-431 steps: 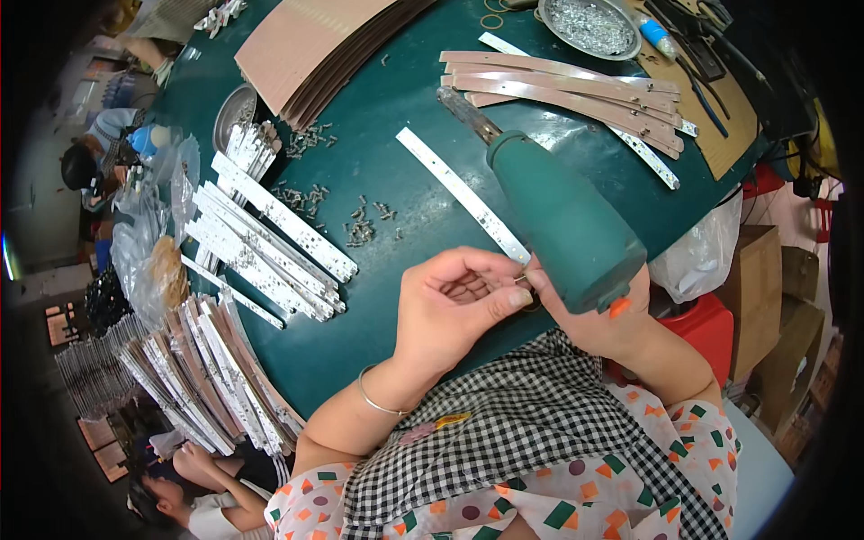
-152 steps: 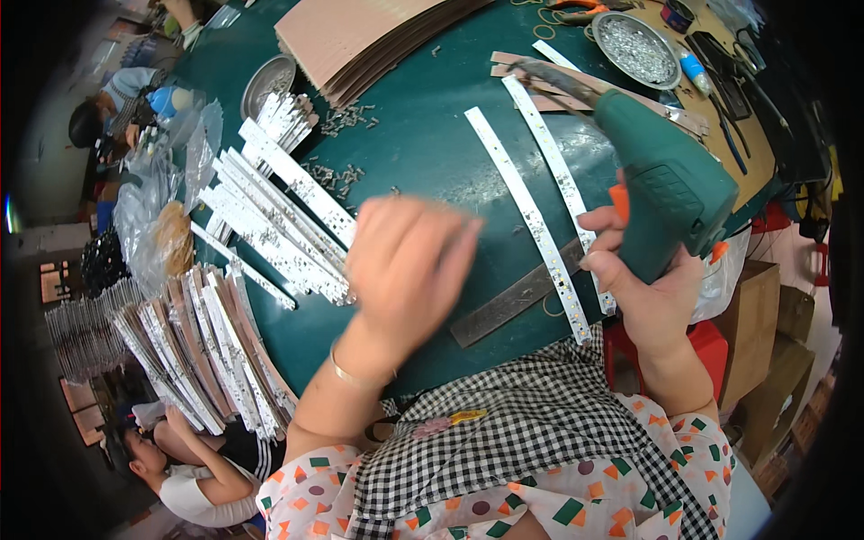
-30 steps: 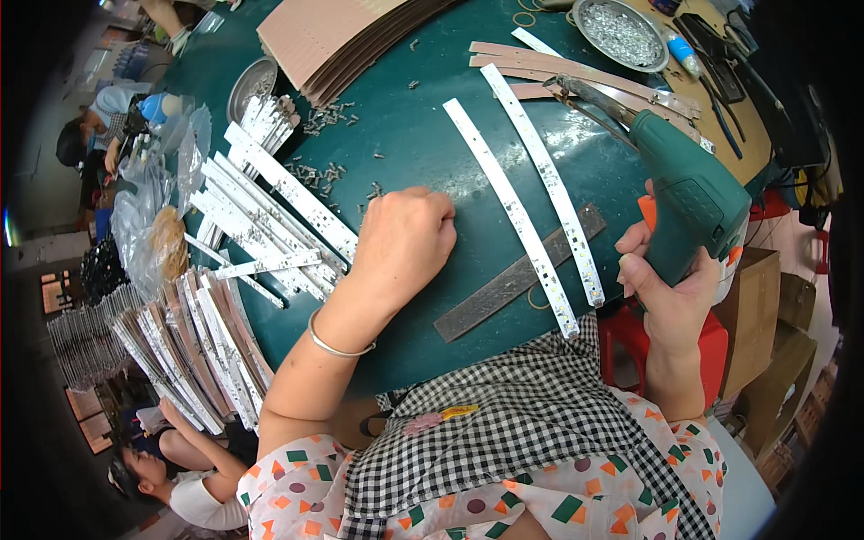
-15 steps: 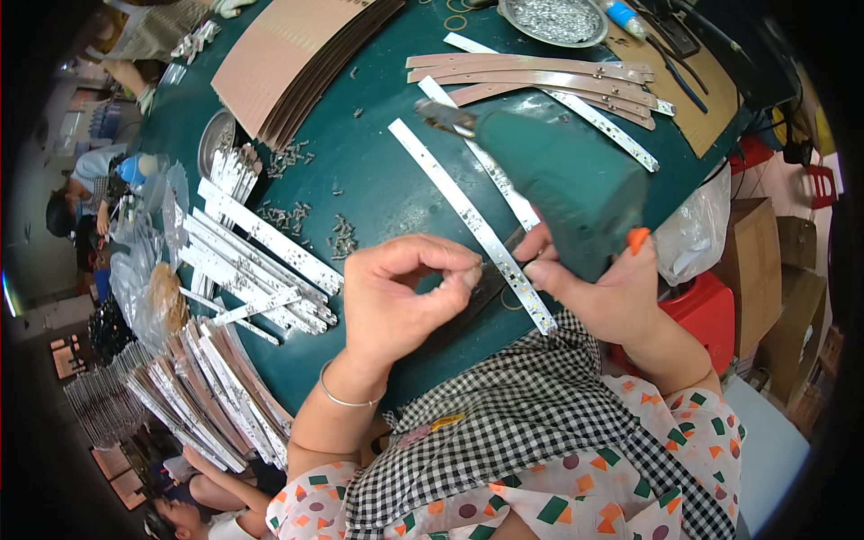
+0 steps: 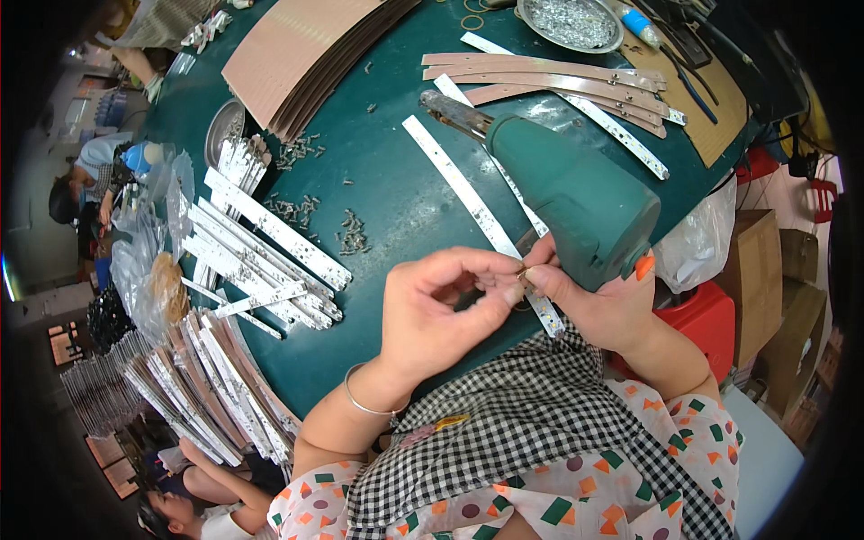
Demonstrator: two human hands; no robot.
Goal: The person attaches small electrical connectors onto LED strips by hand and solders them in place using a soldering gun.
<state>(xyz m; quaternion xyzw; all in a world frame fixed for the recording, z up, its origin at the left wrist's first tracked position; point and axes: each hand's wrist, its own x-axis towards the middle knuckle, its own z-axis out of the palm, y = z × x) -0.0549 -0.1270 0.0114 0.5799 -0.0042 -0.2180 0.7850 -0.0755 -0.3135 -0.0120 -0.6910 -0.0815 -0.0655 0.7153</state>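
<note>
strip lies white and slanted on the green table, its upper length bare to view, its middle covered by the fingers, and its lower end showing again just past them near the apron. left hand curls with thumb and forefinger drawn close above the strip; something tiny sits at the tips, too small to make out, and i cannot tell whether they pinch it. right hand is wrapped round the handle of a green tool, whose body hides most of the grip and some of the fingers; its thumb and forefinger reach up close to the left fingertips. a second strip passes beneath the tool, so part of its length is lost. to the left, loose metal bits lie near a pile of strips, which covers part of a dish. the brown stack and a silvery dish are cut off above. at lower left, another person is only partly seen.
</note>
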